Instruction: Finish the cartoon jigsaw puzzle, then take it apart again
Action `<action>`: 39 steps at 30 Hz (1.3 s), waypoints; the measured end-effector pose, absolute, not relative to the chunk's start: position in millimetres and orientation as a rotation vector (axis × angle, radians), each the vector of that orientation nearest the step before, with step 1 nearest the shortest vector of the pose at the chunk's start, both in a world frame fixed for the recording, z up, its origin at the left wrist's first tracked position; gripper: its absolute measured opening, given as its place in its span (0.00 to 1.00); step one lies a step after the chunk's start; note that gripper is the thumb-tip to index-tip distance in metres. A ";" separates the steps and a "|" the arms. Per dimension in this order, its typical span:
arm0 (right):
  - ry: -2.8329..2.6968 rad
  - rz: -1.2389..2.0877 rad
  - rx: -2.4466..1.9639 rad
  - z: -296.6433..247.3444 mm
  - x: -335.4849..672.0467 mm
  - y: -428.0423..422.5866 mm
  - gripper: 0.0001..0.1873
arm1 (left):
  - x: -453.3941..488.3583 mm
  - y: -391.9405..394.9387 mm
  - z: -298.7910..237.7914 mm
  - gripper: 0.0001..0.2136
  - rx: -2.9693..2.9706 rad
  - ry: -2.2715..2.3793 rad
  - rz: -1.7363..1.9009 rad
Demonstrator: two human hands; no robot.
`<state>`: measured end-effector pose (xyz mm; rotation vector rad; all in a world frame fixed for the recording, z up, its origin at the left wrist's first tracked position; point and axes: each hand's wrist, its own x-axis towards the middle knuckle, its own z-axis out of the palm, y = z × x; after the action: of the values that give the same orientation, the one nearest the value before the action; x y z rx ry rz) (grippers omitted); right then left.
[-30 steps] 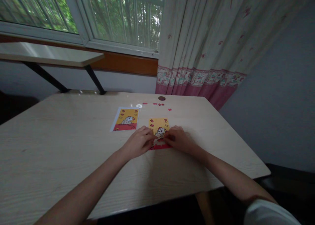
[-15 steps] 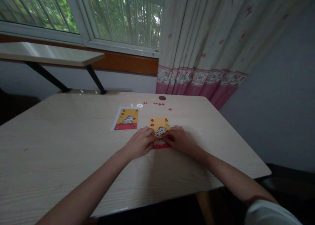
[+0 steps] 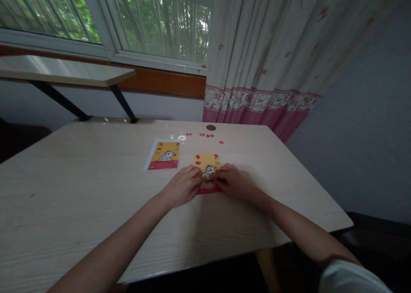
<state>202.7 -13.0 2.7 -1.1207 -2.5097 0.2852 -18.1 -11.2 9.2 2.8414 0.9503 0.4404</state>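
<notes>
A jigsaw puzzle (image 3: 207,158), yellow above and red below with a white cartoon animal, lies flat on the table. Its red lower part shows a pale gap. My left hand (image 3: 184,182) is closed at the puzzle's left edge, fingers bent together and tips on the picture. From the right, my right hand (image 3: 233,181) reaches over the lower half, thumb and fingers pinched on a small red puzzle piece (image 3: 210,181) at the gap. The fingers hide most of that piece. Left of the puzzle is a printed reference picture (image 3: 164,155) of the same design.
Several loose red puzzle pieces (image 3: 202,134) lie beyond the puzzle, with a single red piece (image 3: 221,142) closer in. The wooden table (image 3: 96,199) has a round cable hole (image 3: 211,128) near its back edge. A raised shelf (image 3: 64,70) stands at back left; a curtain (image 3: 257,70) hangs behind.
Both hands stay almost in place over the puzzle. My right fingertips have shifted very slightly at the gap, and the whole view has drifted a little.
</notes>
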 end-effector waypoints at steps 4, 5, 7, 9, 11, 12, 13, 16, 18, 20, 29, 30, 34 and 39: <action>-2.412 0.315 -1.170 1.5 209.9 -6.6 0.08 | -25.1 -6.6 10.1 0.14 2.822 1.002 0.514; -2.393 0.308 -1.187 1.3 212.6 -4.8 0.08 | -27.7 -5.0 10.5 0.14 2.823 1.031 0.526; -2.374 0.292 -1.202 0.2 218.3 -1.6 0.08 | -32.9 -1.8 10.9 0.13 2.830 1.085 0.533; -2.366 0.279 -1.204 -1.6 223.2 1.1 0.07 | -36.9 0.8 10.8 0.13 2.835 1.118 0.544; -2.359 0.266 -1.206 -3.3 226.5 4.2 0.07 | -38.9 2.6 10.3 0.12 2.841 1.125 0.559; -2.354 0.254 -1.210 -3.7 227.5 6.5 0.07 | -39.3 3.3 9.9 0.12 2.844 1.126 0.563; -2.353 0.242 -1.217 -3.6 228.0 9.7 0.07 | -39.3 3.7 9.6 0.12 2.848 1.125 0.561; -2.365 0.213 -1.271 0.0 227.5 26.2 0.08 | -38.6 4.4 8.7 0.12 2.855 1.131 0.535; -2.392 0.210 -1.314 4.7 225.7 43.1 0.09 | -38.6 4.5 8.2 0.12 2.856 1.134 0.530; -2.402 0.187 -1.361 10.0 222.6 63.4 0.10 | -38.9 4.3 7.7 0.12 2.851 1.134 0.537; -2.367 0.000 -1.765 17.6 197.2 144.0 0.16 | -38.8 1.6 8.9 0.11 2.806 1.118 0.585; -2.363 -0.010 -1.783 16.6 194.8 147.7 0.16 | -39.0 1.4 8.9 0.11 2.810 1.119 0.584; -2.358 -0.014 -1.819 13.0 189.3 153.2 0.16 | -39.5 0.7 9.4 0.12 2.812 1.128 0.566; -2.382 0.009 -1.816 15.6 192.7 149.6 0.12 | -37.9 -0.1 11.9 0.12 2.819 1.122 0.583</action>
<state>192.7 149.6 15.6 -1.8156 -2.3825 0.0089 -37.9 -0.1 11.9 2.8186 1.1216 0.5827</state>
